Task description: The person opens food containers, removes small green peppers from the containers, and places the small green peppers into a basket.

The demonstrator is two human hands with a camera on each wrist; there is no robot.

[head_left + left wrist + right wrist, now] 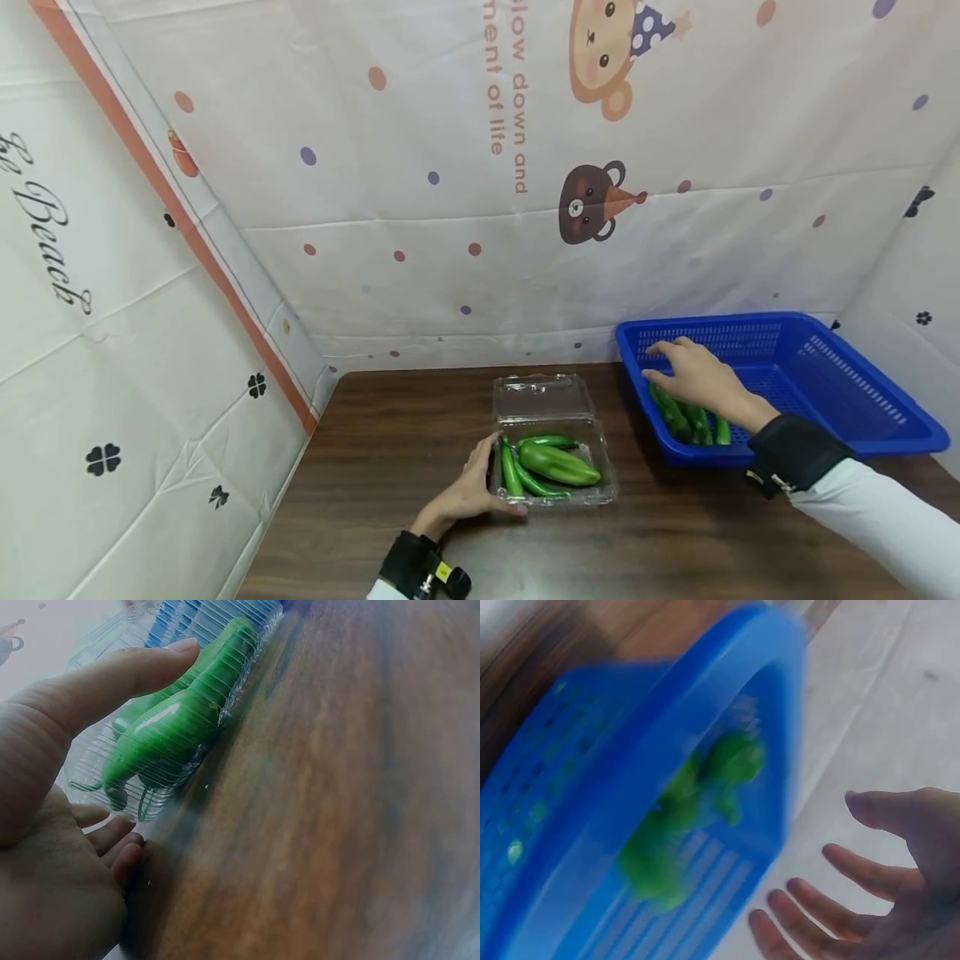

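Observation:
A hinged clear plastic box (606, 492) lies on the table with its lid (543, 398) folded back. Inside are several green peppers, one of them thick (558, 463). My left hand (471, 487) is at the box's front left corner, thumb along the front and fingers by the left side. In the left wrist view the thumb (127, 679) passes in front of the ribbed wall. Over the left end of a blue basket (832, 400) hovers my right hand (697, 379), fingers spread and nothing in them. Beneath it lie more green peppers (675, 417), partly hidden by the hand.
The dark wooden table (600, 550) carries both containers, the basket right of the box. A printed cloth (450, 275) hangs behind, with other cloth panels (150, 433) at the sides. The basket's raised rim (892, 392) stands close to the back and right cloths.

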